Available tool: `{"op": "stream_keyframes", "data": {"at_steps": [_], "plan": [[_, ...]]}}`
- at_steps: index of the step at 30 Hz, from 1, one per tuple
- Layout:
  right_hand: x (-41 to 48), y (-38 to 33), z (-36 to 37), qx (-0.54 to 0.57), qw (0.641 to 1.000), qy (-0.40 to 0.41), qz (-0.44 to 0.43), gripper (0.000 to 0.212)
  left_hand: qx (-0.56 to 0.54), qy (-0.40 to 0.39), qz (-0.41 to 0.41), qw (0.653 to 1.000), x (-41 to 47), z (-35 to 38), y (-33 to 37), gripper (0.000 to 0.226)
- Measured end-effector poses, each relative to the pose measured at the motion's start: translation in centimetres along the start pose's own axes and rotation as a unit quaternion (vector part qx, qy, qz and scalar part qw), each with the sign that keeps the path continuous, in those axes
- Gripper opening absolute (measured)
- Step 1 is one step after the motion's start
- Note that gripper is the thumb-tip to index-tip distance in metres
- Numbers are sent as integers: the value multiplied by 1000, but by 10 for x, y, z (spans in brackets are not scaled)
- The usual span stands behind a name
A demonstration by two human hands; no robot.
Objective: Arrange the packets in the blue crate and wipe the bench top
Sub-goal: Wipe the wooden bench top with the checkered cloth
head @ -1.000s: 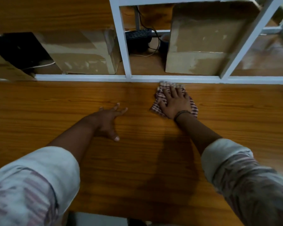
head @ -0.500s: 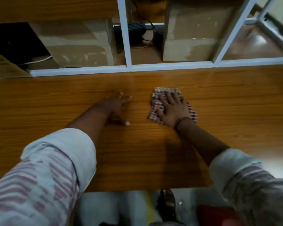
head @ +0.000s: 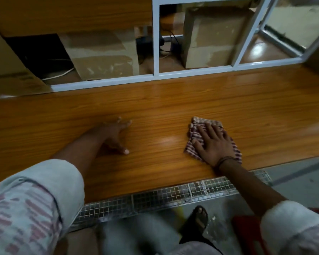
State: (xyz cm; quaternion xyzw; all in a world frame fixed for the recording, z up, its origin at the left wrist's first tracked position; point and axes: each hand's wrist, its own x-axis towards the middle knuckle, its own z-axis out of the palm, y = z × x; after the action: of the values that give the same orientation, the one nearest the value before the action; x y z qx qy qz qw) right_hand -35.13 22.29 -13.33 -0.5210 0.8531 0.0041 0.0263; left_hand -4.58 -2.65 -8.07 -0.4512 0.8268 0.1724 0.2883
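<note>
1. the right hand (head: 215, 144) lies flat, fingers spread, pressing a checked cloth (head: 193, 144) onto the table (head: 173, 103), right of centre in the frame.
2. the left hand (head: 114, 134) rests open on the table, centre-left, holding nothing.
3. cardboard boxes (head: 212, 39) stand behind a white frame (head: 156, 43) at the top.
</note>
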Motion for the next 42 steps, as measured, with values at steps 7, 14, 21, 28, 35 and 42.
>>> {"op": "stream_keyframes", "data": {"at_steps": [7,14,21,28,35,42], "plan": [[-33,-135,6,30,992,-16,-118,78,10,21,28,999,1,4,-14,142],[30,-157,8,33,994,-10,-100,76,13,13,46,999,6,-2,-26,141],[124,-129,1,35,999,-9,23,81,-25,33,21,999,23,-5,-68,141],[228,-140,-8,34,997,-1,63,82,-73,17,6,997,39,-34,-113,133],[296,-219,-12,26,998,-19,58,89,-29,-9,17,999,69,-43,-129,143],[269,-303,-10,39,977,3,-211,74,-12,9,25,1000,61,-46,-126,140]]}}
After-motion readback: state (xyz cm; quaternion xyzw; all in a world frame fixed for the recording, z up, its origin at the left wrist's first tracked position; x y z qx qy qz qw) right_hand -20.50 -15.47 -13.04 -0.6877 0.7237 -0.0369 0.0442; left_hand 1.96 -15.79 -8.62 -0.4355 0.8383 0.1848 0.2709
